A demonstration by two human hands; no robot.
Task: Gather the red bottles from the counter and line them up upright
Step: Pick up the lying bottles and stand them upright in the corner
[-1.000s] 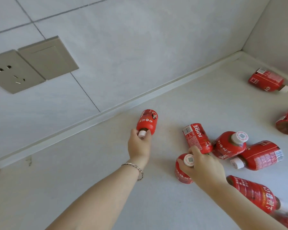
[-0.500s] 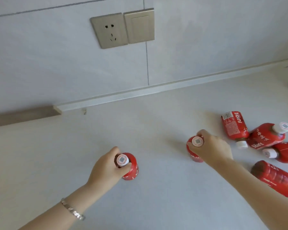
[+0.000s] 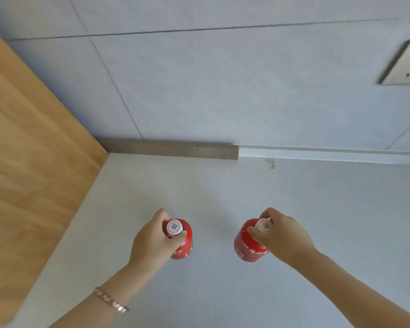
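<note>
Two small red bottles with white caps stand upright over the pale counter [image 3: 223, 292]. My left hand [image 3: 152, 240] grips the left red bottle [image 3: 184, 242] around its neck, just under the cap. My right hand [image 3: 282, 235] pinches the cap and neck of the right red bottle [image 3: 249, 247]. The two bottles are about a hand's width apart. I cannot tell whether their bases touch the counter. The other red bottles are out of view.
A wooden side panel [image 3: 33, 162] walls the counter on the left. The tiled wall [image 3: 223, 91] rises behind, with a grey and white strip [image 3: 175, 150] along its foot and a socket plate [image 3: 405, 65] at the upper right.
Both hands have carried their bottles leftward, away from the pile. The view has swung left: the wooden panel has come in and the lying bottles have gone out of frame.
</note>
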